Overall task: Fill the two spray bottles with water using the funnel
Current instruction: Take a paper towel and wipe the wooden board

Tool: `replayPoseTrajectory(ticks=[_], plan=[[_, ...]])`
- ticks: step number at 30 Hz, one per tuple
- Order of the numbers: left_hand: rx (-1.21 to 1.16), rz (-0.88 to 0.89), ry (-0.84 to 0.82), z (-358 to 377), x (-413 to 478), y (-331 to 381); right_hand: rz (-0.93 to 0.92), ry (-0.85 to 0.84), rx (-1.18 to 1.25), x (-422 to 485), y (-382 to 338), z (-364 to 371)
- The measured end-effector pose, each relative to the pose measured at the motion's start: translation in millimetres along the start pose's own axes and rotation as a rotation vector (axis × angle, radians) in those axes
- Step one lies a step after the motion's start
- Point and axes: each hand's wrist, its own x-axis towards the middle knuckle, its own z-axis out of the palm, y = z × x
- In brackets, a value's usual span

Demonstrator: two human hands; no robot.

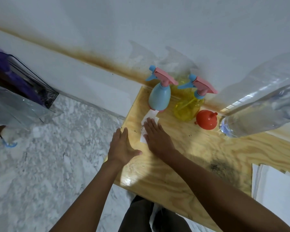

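We saw two spray bottles standing up at the back of the wooden table [191, 156], close to the wall. The blue spray bottle [159, 97] was on the left and we could not see inside it. The yellow spray bottle [187, 108] stood just beside it, and we could see a thin tube through its side. Both had pink and blue spray tops on. The red funnel [206, 120] sat on the table just to the right of the yellow one, with its thin spout sticking up. A big clear water bottle [258, 111] was near the funnel, farther right.

Both arms reached forward over the table. The right hand [155, 136] lay flat, with straight fingers, pressing down on a white tissue [149, 117] right in front of the blue bottle. The left hand [121, 146] was at the left edge of the table, fingers straight and thumb out, holding nothing. It was just beside the right hand. Some white paper sheets [278, 186] lay at the right side.
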Motion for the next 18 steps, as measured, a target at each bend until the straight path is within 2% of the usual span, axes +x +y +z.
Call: replayPoseTrajectory(ticks=[9, 14, 18], plan=[[-0.087, -0.011, -0.023, -3, -5, -3, -0.179, 0.013, -0.026, 41, -19, -2], [-0.087, 0.022, -0.077, -8, -3, -8, -0.335, 0.100, -0.075, 7, -4, 8], [-0.079, 0.041, -0.119, -12, -1, -9, -0.307, 0.117, -0.062, -20, 14, 9]])
